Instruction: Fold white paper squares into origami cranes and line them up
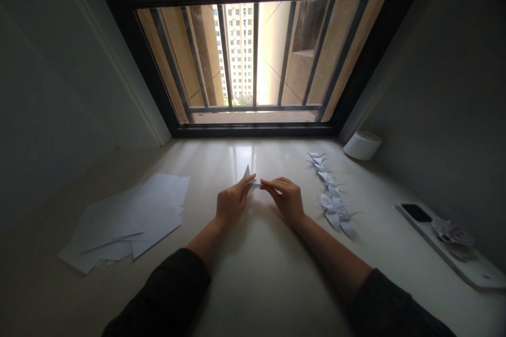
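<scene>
At frame centre the left hand (pixel 231 202) and right hand (pixel 286 197) pinch a small folded paper piece (pixel 250 178) between fingertips, just above the pale glossy sill (pixel 253 274). Loose white sheets (pixel 130 221) lie lower left, a row of folded paper cranes (pixel 332 195) right of centre, below a barred window (pixel 255 58) between dim walls.

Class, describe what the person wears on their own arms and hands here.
The dark left sleeve and dark right sleeve end near the elbows, leaving forearms uncovered. The left hand and right hand are ungloved; no watch or ring shows.
</scene>
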The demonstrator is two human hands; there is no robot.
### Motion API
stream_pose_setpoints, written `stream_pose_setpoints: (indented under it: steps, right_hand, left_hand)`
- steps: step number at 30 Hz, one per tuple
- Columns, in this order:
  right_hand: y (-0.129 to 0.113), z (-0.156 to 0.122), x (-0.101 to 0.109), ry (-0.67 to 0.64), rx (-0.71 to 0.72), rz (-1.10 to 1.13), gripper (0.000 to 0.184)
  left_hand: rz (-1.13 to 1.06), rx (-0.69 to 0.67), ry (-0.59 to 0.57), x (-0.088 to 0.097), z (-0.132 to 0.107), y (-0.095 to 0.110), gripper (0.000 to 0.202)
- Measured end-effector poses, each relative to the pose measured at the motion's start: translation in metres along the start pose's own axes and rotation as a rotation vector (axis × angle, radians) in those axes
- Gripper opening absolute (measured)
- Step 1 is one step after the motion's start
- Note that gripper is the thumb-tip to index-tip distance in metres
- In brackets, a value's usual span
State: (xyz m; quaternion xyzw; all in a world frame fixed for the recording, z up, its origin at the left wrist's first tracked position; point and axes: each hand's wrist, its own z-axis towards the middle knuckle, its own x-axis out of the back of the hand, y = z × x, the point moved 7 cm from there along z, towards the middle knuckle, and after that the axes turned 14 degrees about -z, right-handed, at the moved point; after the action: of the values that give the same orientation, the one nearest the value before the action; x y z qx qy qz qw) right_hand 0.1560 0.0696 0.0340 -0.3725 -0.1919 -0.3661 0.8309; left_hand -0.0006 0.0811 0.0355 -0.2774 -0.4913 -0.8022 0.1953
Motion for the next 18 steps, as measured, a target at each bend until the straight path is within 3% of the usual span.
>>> stream_pose_setpoints:
  steps: [18]
  right_hand:
    - [-0.0093, 0.0010, 0.0065, 0.030, 0.039, -0.042, 0.020]
  left_hand:
    - [0.029, 0.039, 0.047, 0.0033, 0.0019, -0.0049, 0.040]
